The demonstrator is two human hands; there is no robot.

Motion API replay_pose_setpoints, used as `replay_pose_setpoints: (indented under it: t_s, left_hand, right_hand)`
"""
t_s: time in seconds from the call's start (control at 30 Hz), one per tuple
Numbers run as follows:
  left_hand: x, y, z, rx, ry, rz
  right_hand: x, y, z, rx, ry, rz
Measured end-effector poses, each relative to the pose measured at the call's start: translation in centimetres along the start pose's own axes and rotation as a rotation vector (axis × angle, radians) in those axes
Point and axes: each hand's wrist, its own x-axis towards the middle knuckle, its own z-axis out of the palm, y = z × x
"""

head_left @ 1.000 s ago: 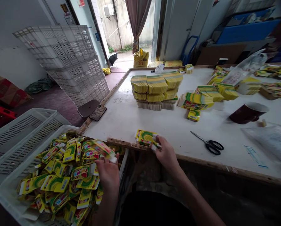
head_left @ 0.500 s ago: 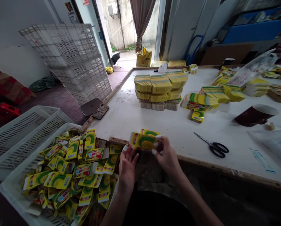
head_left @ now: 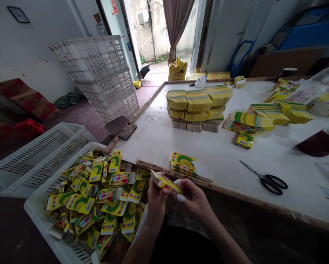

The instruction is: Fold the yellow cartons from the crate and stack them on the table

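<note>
A small yellow and green printed carton [head_left: 166, 184] is held between both hands in front of the table edge, its left end flap standing up. My left hand [head_left: 156, 201] grips the carton's left end with thumb and fingers. With white-covered fingertips, my right hand [head_left: 193, 196] pinches its right end. Just beyond, a small pile of flat cartons [head_left: 183, 163] lies at the table's front edge. To the left, a white plastic basket [head_left: 32, 211] is heaped with yellow cartons [head_left: 108, 196], several with end flaps sticking out.
Stacked bundles of flat cartons [head_left: 195, 104] stand on the white table [head_left: 153, 143], with more bundles [head_left: 249, 123] to the right. Black scissors [head_left: 267, 179], a dark mug [head_left: 321, 143] and a phone [head_left: 127, 131] lie around. Tall white crates [head_left: 98, 73] stand left of the doorway.
My left hand has closed on the carton, which was held in the right hand alone. The carton has come lower and is now tilted, its end flap raised. The view has shifted left.
</note>
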Motion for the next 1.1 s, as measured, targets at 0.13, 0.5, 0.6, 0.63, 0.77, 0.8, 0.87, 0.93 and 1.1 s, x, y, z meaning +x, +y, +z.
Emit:
replay_pose_setpoints:
  t_s: [0.13, 0.5, 0.6, 0.63, 0.77, 0.8, 0.87, 0.93, 1.1]
  left_hand:
    - [0.5, 1.5, -1.2, 0.065, -0.099, -0.077]
    - [0.9, 4.6, -2.4, 0.667, -0.791, -0.129]
    - [-0.2, 3.0, -1.2, 0.721, -0.611, -0.024]
    - [-0.5, 2.6, -1.0, 0.744, -0.546, 0.024]
    - [-1.0, 1.5, -1.2, 0.782, -0.414, 0.177]
    - [-1.1, 1.4, -1.3, 0.788, -0.415, 0.191]
    - [-1.3, 1.2, -1.1, 0.797, -0.440, 0.211]
    - [-1.6, 1.0, -0.8, 0.780, -0.477, 0.220]
    - [-1.5, 1.2, 0.0, 0.708, -0.539, 0.095]
  right_hand:
    - [-0.3, -0.9, -2.5, -0.186, 0.019, -0.112]
    - [-2.1, -2.2, -2.2, -0.876, -0.037, -0.635]
    - [-2.0, -0.6, -1.5, -0.582, 0.289, -0.450]
    - [-1.8, -0.2, -1.4, -0.432, 0.317, -0.352]
    - [-1.2, 0.5, -0.8, 0.035, 0.119, 0.029]
    - [-1.2, 0.4, -0.6, 0.076, 0.100, 0.091]
    - [-1.1, 0.1, -0.4, 0.133, 0.099, 0.152]
    - [-1.2, 0.0, -0.1, 0.219, 0.066, 0.175]
    - [-2.2, 0.3, -0.1, 0.249, 0.027, 0.062]
